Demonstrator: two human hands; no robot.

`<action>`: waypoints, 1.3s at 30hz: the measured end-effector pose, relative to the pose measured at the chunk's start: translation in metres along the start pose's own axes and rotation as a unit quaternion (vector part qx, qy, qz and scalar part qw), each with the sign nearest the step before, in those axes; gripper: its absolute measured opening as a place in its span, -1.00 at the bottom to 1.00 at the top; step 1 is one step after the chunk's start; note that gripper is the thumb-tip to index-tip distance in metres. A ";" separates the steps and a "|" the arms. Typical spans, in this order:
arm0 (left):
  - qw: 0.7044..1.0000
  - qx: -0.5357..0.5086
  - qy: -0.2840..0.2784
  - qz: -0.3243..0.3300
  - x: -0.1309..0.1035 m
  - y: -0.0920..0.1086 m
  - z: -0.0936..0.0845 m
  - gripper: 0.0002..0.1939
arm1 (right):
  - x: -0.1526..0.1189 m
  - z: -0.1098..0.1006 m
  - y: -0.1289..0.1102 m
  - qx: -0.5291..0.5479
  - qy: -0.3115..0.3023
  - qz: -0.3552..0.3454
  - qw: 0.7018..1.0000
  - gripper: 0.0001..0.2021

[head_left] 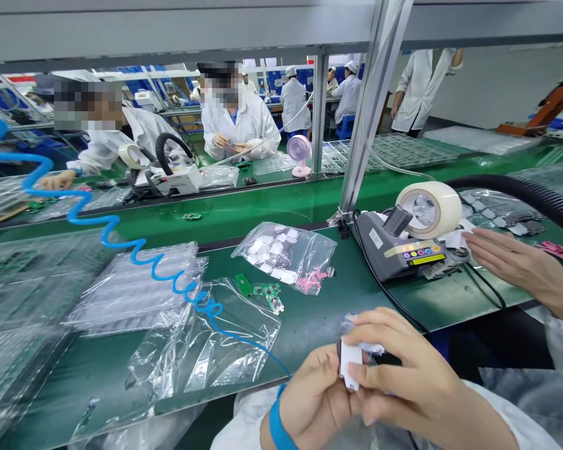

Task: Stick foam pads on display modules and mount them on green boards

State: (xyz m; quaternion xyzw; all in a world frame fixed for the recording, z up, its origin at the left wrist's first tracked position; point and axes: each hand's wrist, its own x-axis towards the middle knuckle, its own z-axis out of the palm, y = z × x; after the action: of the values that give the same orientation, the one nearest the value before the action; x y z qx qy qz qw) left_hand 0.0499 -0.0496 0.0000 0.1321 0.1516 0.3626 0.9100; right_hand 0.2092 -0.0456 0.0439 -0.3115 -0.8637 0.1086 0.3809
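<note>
My left hand (pixel 309 390), with a blue wrist strap (pixel 280 422), is closed around a small flat block (pixel 351 364) with a white face and a dark edge. Closed on the same block is my right hand (pixel 408 375), its thumb and fingers at the block's right side and top. A bit of clear film (pixel 371 348) sticks out near the right fingers. Both hands are just off the bench's front edge. Beyond them lie a clear bag (pixel 284 253) of similar white pieces, pink parts (pixel 313 279) and small green circuit boards (pixel 269 291).
A grey tape dispenser (pixel 380 247) carries a large tape roll (pixel 429 209); a co-worker's hand (pixel 516 259) is beside it. Clear trays (pixel 136 287) and an empty-looking plastic bag (pixel 216 337) lie left. A coiled blue cord (pixel 145 255) crosses the bench. Metal post (pixel 363 119) behind.
</note>
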 end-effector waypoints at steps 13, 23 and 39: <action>0.999 0.020 0.036 0.013 -0.001 0.004 0.011 -0.70 | -0.005 0.023 -0.012 0.040 0.120 0.079 0.989 -0.92; 0.997 0.005 0.071 0.028 0.002 0.002 0.009 -0.80 | -0.019 0.027 0.002 -0.009 0.091 0.045 0.995 -0.83; 0.997 0.013 0.076 0.012 0.009 0.003 0.006 -0.87 | -0.026 0.018 0.007 0.002 0.035 0.073 0.997 -0.80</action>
State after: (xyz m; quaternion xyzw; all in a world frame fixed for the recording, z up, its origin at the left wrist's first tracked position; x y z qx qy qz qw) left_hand 0.0568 -0.0417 0.0053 0.1181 0.2239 0.3808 0.8893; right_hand 0.2130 -0.0558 0.0133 -0.3763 -0.8248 0.1271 0.4024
